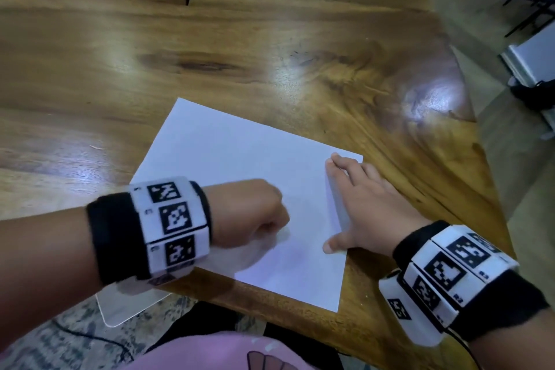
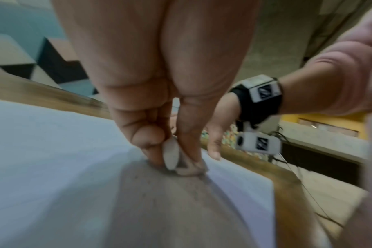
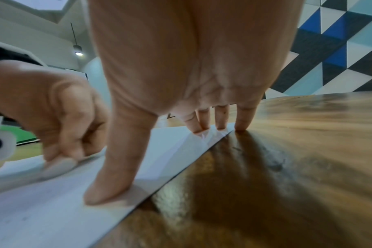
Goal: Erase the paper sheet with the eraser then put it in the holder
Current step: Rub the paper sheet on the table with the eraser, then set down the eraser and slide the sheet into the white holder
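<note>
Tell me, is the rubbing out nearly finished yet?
Not yet. Done: the eraser is picked up, pinched in the left hand. In hand: it presses on the paper sheet, while the right hand lies flat along the sheet's right edge, holding it on the table. The sheet looks almost blank. Left: finishing, then putting the eraser in the holder, which I cannot clearly see.

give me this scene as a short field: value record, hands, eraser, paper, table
left hand: pinches small white eraser, pressed on the paper
right hand: flat, fingers spread, presses the paper's right edge
white paper sheet: flat on table, near its front edge
glossy brown wooden table: under the paper
holder: cannot tell
</note>
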Demonstrator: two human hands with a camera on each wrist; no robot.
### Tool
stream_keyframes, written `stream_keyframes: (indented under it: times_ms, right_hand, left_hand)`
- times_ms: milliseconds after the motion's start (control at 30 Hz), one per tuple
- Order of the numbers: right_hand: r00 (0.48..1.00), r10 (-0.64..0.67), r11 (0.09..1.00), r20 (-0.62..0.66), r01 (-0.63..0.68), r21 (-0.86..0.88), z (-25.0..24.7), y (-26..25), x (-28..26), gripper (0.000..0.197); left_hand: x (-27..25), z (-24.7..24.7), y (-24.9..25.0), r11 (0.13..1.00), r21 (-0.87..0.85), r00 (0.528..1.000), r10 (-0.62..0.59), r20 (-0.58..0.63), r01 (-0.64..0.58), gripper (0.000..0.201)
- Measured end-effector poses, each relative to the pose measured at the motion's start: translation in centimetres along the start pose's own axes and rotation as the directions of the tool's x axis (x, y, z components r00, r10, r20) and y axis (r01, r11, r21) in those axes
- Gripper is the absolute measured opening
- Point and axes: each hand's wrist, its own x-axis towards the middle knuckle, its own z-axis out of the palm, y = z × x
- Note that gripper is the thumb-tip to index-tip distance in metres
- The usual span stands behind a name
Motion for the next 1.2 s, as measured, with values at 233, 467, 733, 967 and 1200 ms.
stream_keyframes:
  times_ms: [233,467,733,967,1200]
  right_hand:
    - [1.0,-0.001,1.0,-0.006,0.001,-0.005,-0.1,-0.1,0.1,0.127]
    - [1.0,0.0,1.0,-0.005,0.0,0.012,-0.1,-0.2,0.0,0.128]
    - [1.0,0.01,1.0,-0.008,-0.01,0.028,0.0,-0.3,0.1,0.126]
    - [0.991,0.062,0.979,-0.117,-0.037,0.202,-0.5,0.1,0.9,0.079]
    - [0.93,0.328,0.932,-0.165,-0.29,0.216,-1.3,0.5,2.1,0.095]
  left_hand:
    - [1.5,-4.1,-2.1,0.99,-0.018,0.98,-0.138,-0.144,0.136,0.006]
    - [5.7,-10.3,-6.5,0.855,-0.367,0.74,-0.506,-0.443,0.366,0.012]
    - [7.0,-10.2,-7.8,0.847,-0.292,0.735,-0.53,-0.423,0.444,0.012]
    - [3.1,-9.9,-8.1,0.824,-0.343,0.655,-0.566,-0.5,0.45,0.03]
    - [-4.1,-4.6,-7.9,0.747,-0.332,0.598,-0.662,-0.452,0.576,0.037]
